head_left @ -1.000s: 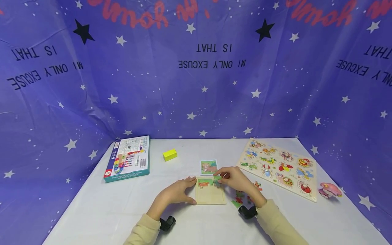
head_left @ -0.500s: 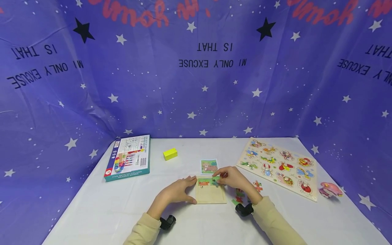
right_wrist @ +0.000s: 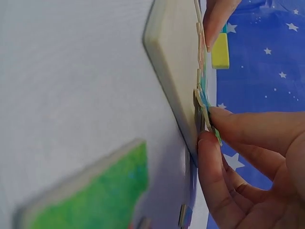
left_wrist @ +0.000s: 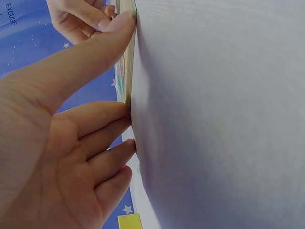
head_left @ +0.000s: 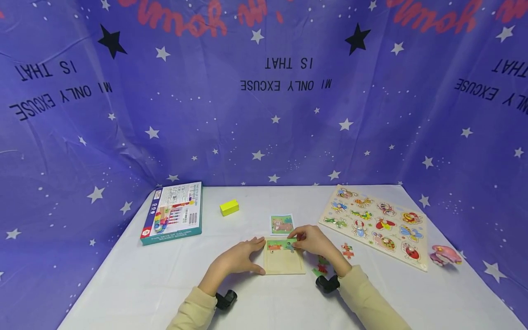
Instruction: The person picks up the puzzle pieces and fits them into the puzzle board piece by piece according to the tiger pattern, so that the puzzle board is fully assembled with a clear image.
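A pale wooden puzzle tray (head_left: 284,263) lies flat, with a green and red puzzle piece (head_left: 274,246) in its upper left part. The left hand (head_left: 239,258) rests at the tray's left edge, thumb and forefinger spread along it and touching it. At the tray's upper right corner the right hand (head_left: 315,240) pinches a green and blue piece (head_left: 290,245) between thumb and forefinger. In the right wrist view that piece (right_wrist: 206,110) is tilted, partly raised off the tray (right_wrist: 174,62). Just above the tray lies a picture card (head_left: 282,224) showing a bear.
Loose puzzle pieces (head_left: 347,250) lie right of the tray, some partly under the right forearm. A board of insect pictures (head_left: 371,224) is at the back right, beside a pink toy (head_left: 445,255). At the left are a yellow block (head_left: 228,208) and a flat box (head_left: 173,213).
The right hand has shifted slightly with its piece over the tray's upper right, and its forearm has moved a little left. The left hand has stayed in place.
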`<state>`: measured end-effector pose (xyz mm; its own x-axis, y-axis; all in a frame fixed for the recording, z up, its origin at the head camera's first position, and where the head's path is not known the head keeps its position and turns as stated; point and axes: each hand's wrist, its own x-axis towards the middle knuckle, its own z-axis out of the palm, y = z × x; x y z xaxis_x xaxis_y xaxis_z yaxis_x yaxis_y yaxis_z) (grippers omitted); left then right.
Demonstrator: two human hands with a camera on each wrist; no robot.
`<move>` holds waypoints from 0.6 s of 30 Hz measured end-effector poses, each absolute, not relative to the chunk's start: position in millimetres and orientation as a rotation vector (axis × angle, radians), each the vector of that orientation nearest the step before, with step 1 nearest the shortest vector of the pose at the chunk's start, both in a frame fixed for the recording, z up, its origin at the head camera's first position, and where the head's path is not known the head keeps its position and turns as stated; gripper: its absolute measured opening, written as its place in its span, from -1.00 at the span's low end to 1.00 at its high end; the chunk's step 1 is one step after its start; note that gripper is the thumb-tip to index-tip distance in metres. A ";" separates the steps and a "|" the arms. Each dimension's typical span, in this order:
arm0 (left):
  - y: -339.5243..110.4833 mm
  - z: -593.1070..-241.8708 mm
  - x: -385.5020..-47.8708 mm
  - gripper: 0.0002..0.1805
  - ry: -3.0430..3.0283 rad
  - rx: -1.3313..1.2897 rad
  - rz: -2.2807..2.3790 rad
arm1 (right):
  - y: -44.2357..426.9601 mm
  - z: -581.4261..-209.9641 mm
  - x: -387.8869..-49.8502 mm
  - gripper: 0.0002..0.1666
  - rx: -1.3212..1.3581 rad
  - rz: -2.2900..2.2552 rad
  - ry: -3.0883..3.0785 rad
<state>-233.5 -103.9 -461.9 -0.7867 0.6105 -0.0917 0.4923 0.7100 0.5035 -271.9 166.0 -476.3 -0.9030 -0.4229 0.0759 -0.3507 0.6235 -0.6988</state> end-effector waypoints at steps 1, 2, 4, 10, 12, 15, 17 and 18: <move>-103.9 -461.9 -233.6 -0.02 2.665 0.873 0.677 | 165.6 -476.4 -271.7 -0.78 -0.650 -1.149 2.746; -104.0 -462.2 -233.7 -0.02 2.666 0.877 0.677 | 165.2 -476.6 -271.6 -0.78 -0.647 -1.148 2.750; -104.1 -462.5 -233.8 -0.02 2.667 0.878 0.679 | 164.6 -476.5 -271.4 -0.79 -0.647 -1.146 2.756; -103.9 -463.2 -234.1 -0.02 2.667 0.868 0.682 | 163.4 -475.0 -270.8 -0.80 -0.670 -1.139 2.763; -103.8 -463.0 -234.1 -0.02 2.668 0.863 0.681 | 163.1 -474.7 -270.8 -0.80 -0.682 -1.135 2.763; -103.7 -463.1 -234.3 -0.02 2.667 0.864 0.685 | 162.9 -475.0 -270.8 -0.80 -0.691 -1.133 2.763; -103.8 -463.5 -234.3 -0.02 2.665 0.863 0.687 | 162.8 -475.3 -270.5 -0.81 -0.693 -1.134 2.761; -103.7 -463.5 -234.2 -0.03 2.665 0.862 0.687 | 162.9 -475.6 -270.5 -0.81 -0.695 -1.132 2.763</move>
